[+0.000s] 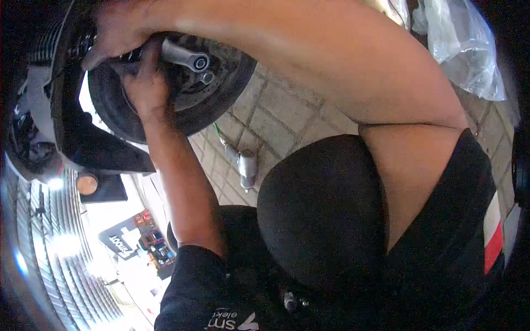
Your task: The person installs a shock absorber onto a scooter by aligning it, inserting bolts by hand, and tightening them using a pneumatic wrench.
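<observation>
Head view: my left hand [148, 91] and right hand [118, 33] curl at ten o'clock, probably steadying the metal bar [178, 53] by the wheel [212, 114], though I can't tell their grip.

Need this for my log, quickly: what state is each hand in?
Left hand: fingers bent at the wheel; grip unclear.
Right hand: by the coil spring, blurred; open or closed can't be told.

right arm [331, 66] bent across, left arm [185, 187] outstretched, left hand [148, 88] curled
</observation>
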The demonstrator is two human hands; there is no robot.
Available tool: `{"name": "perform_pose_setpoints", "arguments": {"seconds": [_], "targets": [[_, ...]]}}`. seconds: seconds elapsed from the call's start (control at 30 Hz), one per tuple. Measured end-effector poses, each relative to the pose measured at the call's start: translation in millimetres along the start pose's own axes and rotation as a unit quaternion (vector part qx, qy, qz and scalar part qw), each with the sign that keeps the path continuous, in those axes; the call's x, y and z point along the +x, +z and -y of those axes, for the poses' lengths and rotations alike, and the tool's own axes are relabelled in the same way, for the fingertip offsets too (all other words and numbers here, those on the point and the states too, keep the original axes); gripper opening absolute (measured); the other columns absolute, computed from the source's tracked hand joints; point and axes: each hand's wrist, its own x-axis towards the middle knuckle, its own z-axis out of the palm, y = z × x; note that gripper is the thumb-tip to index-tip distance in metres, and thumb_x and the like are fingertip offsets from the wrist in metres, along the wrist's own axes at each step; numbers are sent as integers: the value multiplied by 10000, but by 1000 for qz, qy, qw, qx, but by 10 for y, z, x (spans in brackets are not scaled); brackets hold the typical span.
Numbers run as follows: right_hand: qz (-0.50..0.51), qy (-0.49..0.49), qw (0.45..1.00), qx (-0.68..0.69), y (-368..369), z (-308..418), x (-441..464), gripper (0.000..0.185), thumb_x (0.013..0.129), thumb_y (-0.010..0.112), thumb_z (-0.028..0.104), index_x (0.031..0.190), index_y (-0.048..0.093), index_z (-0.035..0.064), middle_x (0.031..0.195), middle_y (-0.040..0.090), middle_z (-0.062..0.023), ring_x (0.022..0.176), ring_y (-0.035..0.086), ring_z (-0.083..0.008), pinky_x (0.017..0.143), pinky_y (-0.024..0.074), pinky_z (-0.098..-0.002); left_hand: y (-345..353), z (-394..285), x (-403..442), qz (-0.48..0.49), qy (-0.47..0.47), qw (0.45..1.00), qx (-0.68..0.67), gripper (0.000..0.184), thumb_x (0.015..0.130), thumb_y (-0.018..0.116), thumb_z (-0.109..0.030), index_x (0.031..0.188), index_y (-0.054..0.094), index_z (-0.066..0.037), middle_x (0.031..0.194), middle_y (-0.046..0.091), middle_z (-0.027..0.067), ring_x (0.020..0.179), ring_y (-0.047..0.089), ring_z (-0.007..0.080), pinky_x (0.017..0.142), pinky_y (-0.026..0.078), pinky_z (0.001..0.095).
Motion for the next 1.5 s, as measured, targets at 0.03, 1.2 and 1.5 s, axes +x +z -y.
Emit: {"name": "perform_pose_setpoints", "arguments": {"seconds": [0.03, 1.2, 1.5], "targets": [[-22, -19, 1000, 2, -7, 53, -8, 765, 751, 591, 680, 1183, 623, 49, 1206, 621, -159, 1112, 581, -361, 965, 460, -415, -36, 17, -6, 9, 72, 993, 94, 345, 848, 603, -108, 1189, 633, -63, 1254, 546, 183, 1172, 501, 256, 1012, 348, 339], [-383, 258, 885, 67, -621, 132, -741, 864, 884, 181, 750, 1144, 568, 23, 1039, 634, -134, 963, 585, -272, 934, 439, -414, -162, 186, 188, -129, -89, 863, -480, 602, 862, 612, -492, 1198, 558, 6, 1114, 617, 247, 1037, 596, 402, 904, 460, 456], [-677, -73, 723, -117, 854, -311, -793, 545, 946, 464, 409, 1155, 550, -87, 1092, 609, -287, 1051, 576, -425, 926, 451, -460, -335, 307, 224, 14, -108, 778, -619, 592, 892, 607, -460, 1248, 521, 6, 1147, 605, 226, 1074, 584, 345, 942, 438, 402]]}}
